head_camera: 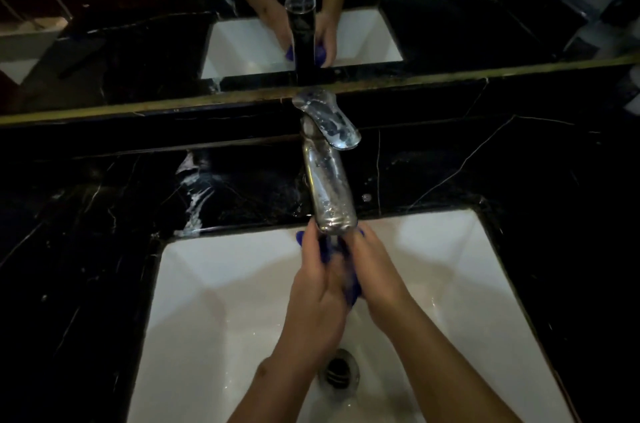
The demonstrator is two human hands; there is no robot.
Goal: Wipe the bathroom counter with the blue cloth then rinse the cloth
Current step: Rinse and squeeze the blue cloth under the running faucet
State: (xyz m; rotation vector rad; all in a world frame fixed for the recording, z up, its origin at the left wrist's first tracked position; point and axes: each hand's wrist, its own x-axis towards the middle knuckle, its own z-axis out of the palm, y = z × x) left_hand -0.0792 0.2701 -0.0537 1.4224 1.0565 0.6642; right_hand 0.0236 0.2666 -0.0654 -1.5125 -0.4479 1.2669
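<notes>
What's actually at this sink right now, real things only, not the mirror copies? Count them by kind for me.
Hands: 2, the left hand and right hand, both holding the cloth
Blue cloth: 1
Faucet: 1
White sink: 1
Drain: 1
Total: 6

Glossy black marble counter [104, 214], shiny metal faucet [329, 187].

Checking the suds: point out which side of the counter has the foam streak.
The counter left of the faucet: a white foam streak there; the right side shows none.
</notes>
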